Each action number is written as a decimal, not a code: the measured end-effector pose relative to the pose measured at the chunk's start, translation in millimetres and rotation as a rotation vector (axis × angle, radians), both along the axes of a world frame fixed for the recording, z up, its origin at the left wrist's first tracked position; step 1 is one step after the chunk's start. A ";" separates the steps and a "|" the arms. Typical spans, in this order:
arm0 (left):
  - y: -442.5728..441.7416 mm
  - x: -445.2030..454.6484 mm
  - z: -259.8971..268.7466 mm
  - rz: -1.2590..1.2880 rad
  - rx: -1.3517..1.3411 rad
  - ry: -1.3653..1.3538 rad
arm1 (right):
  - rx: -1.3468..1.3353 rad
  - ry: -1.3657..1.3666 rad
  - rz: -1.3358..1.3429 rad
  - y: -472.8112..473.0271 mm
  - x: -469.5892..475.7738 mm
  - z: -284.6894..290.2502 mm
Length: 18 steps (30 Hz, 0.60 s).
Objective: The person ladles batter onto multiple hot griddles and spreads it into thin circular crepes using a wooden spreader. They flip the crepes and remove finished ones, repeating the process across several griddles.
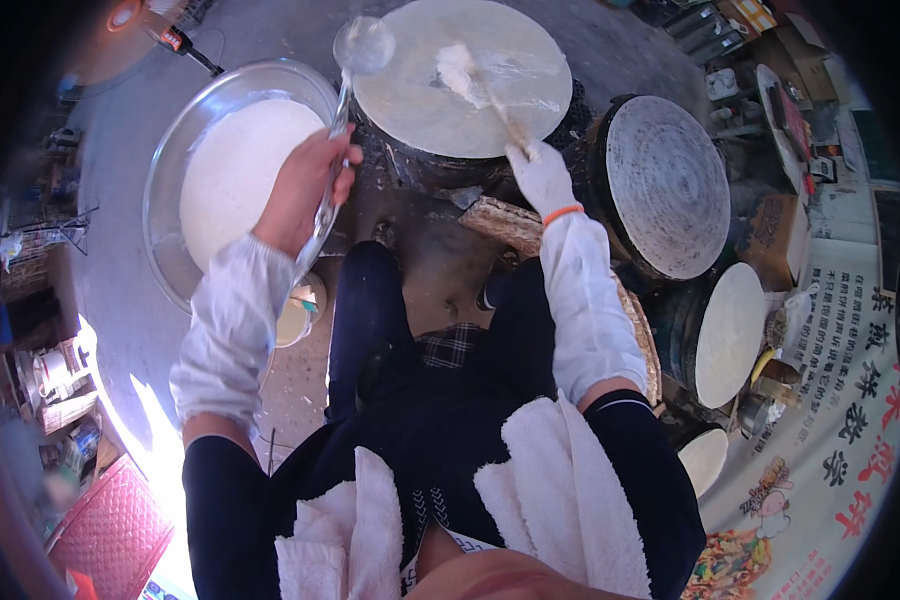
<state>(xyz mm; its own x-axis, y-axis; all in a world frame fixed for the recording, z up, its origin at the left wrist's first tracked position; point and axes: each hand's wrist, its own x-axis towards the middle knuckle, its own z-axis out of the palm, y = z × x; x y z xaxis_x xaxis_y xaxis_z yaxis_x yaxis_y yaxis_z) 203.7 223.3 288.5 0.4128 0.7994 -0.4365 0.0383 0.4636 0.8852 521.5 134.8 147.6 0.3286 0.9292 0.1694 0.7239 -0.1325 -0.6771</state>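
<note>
My bare left hand (307, 184) grips the long handle of a metal ladle (341, 112). The ladle's bowl is raised at the left rim of a round griddle (390, 112) coated with pale batter. Under that hand and to its left stands a wide metal basin (166, 187) of white batter (232, 172). In a white glove with an orange band at the wrist, my right hand (544, 176) holds a wooden-handled spreader (506, 116). Its far end meets a thick white lump of batter (457, 67) on the griddle; the lump partly hides the tip.
Another round griddle (667, 187), with swirled marks, stands right of my glove. Further pale round plates (729, 334) line the right side before a printed banner (832, 360). A small bucket (292, 326) sits below my left forearm. Split firewood (502, 221) lies between my legs and the coated griddle.
</note>
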 end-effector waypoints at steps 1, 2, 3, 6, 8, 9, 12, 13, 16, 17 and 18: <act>10.6 6.3 -3.6 -0.014 0.017 0.006 | -0.273 -0.025 0.045 -6.1 -6.7 10.5; 20.4 12.5 -8.1 -0.028 0.034 0.012 | -0.151 0.084 0.088 -19.1 -16.8 8.5; 28.8 21.0 -13.9 -0.049 0.050 0.006 | -0.030 0.181 0.122 -36.0 -24.4 9.6; 38.7 41.7 -36.3 -0.064 0.043 0.038 | -0.047 0.271 -0.127 -63.9 -40.4 13.8; 25.0 50.7 -49.5 -0.082 0.046 0.055 | 0.130 0.423 -0.215 -68.9 -51.3 -13.4; 17.1 53.7 -55.2 -0.085 0.047 0.069 | 0.063 0.508 -0.210 -67.3 -65.9 -10.4; -20.9 53.8 -64.9 -0.052 -0.063 -0.030 | -0.043 0.755 -0.223 -41.8 -114.5 -18.0; -39.5 55.8 -59.7 0.027 -0.114 -0.100 | -0.110 0.949 -0.201 -33.3 -129.5 -4.2; -40.2 31.2 -31.0 0.145 -0.394 -0.434 | -0.067 1.006 -0.109 -24.3 -131.2 10.1; -34.5 13.9 -23.4 0.177 -0.481 -0.591 | -0.008 0.945 -0.053 -20.8 -123.7 9.6; -32.7 -4.2 -13.9 0.150 -0.469 -0.689 | 0.119 0.737 -0.068 -18.9 -113.5 11.5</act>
<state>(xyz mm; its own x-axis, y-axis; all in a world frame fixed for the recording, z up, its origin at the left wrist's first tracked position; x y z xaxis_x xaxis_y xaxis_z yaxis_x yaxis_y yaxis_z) 199.6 190.6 274.6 0.6122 0.6658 -0.4264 -0.5306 0.7458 0.4027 408.1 115.9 159.1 0.4515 0.8921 -0.0186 0.0705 -0.0564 -0.9959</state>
